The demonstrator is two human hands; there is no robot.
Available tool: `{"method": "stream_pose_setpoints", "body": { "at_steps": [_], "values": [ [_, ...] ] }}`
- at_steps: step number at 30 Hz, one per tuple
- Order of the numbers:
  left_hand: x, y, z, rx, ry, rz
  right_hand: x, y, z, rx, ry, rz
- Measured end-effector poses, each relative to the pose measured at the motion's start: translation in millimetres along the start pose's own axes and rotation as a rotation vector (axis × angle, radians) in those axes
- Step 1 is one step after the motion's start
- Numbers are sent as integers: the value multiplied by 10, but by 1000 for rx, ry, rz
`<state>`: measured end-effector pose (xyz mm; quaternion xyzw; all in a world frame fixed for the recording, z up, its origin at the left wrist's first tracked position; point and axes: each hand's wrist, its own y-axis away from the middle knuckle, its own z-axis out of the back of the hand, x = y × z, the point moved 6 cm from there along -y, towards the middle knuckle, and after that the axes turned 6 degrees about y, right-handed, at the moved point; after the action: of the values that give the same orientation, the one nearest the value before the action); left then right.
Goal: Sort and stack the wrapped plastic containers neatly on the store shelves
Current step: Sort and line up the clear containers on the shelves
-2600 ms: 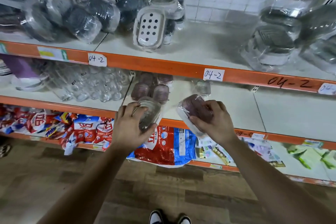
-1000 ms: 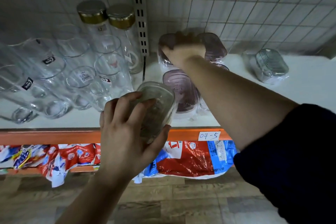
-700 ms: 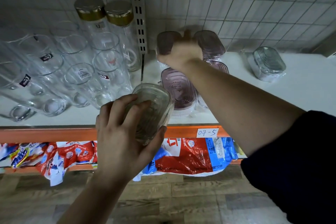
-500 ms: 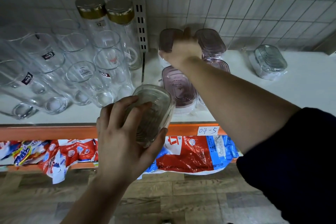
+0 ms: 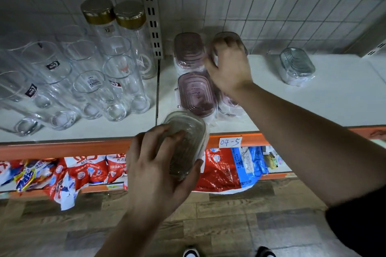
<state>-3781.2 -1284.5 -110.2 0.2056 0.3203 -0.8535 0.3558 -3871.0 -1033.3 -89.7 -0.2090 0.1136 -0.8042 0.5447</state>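
My left hand (image 5: 154,171) grips a clear wrapped container (image 5: 186,137) in front of the orange shelf edge (image 5: 62,149). My right hand (image 5: 228,67) reaches over the white shelf (image 5: 313,106) and holds a purple wrapped container (image 5: 227,39) standing at the back by the tiled wall. Another purple container (image 5: 189,50) stands to its left, and one purple container (image 5: 196,94) lies nearer the front. More purple ones lie partly hidden under my right forearm. A grey wrapped container (image 5: 296,65) sits alone further right.
Tall drinking glasses (image 5: 92,85) and two gold-lidded glass jars (image 5: 112,27) crowd the shelf's left half, past a slotted upright (image 5: 152,21). Red and blue packets (image 5: 221,169) fill the shelf below. A tag reading 04-5 (image 5: 229,142) is on the edge.
My right hand has shifted right along the back row, from between the two rear purple containers onto the right one. The left hand keeps holding the clear container in the same place.
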Motion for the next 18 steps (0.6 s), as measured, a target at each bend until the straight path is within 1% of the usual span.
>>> {"method": "stream_pose_setpoints", "body": {
  "at_steps": [2, 6, 10, 14, 18],
  "values": [
    [8, -52, -42, 13, -10, 12, -158, 172, 153, -49, 7, 8],
    [18, -123, -99, -12, -57, 0, -550, 449, 348, -68, 41, -6],
    [-73, -143, -120, -42, -80, -4, -900, 662, 466, -51, -6, -107],
    [-333, 11, -168, -13, -11, -46, -1229, 861, 542, -34, 21, -143],
    [-604, 166, -400, 47, 45, -72, -1656, 1048, 577, -1, 53, -182]
  ]
}}
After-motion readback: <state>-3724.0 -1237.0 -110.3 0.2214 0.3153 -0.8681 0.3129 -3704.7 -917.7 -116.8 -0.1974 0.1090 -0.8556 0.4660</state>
